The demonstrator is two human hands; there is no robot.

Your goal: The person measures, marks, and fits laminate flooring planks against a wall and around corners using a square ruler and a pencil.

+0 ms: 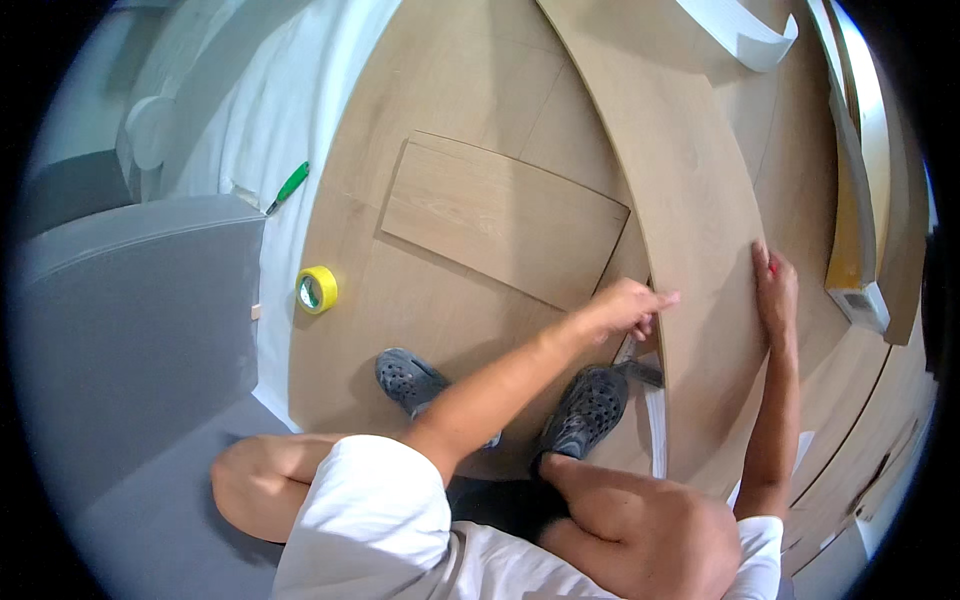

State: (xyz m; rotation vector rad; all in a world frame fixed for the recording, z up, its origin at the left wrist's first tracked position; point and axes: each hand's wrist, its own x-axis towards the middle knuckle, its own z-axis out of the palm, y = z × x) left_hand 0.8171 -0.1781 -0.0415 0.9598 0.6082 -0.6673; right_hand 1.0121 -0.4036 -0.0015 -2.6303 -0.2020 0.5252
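A long wood-look floor plank (690, 170) runs from the far side down between my hands. My left hand (625, 308) is at its left edge, index finger stretched over the top and the other fingers curled at the edge. At the right edge my right hand (776, 295) grips the plank, thumb on top. A small red thing, too small to name, shows at its fingers. A short cut plank (500, 218) lies flat on the floor beyond my left hand. Just below that hand is a dark-ended metal tool (640, 372), partly covered by the plank.
Yellow tape (317, 289) and a green-handled cutter (289, 187) lie at the left, near white sheeting (285, 100) and a grey padded piece of furniture (140, 300). An opened long carton (858, 240) stands at the right. A curled white strip (745, 35) lies far off. My dark clogs (590, 405) rest on wood-look flooring.
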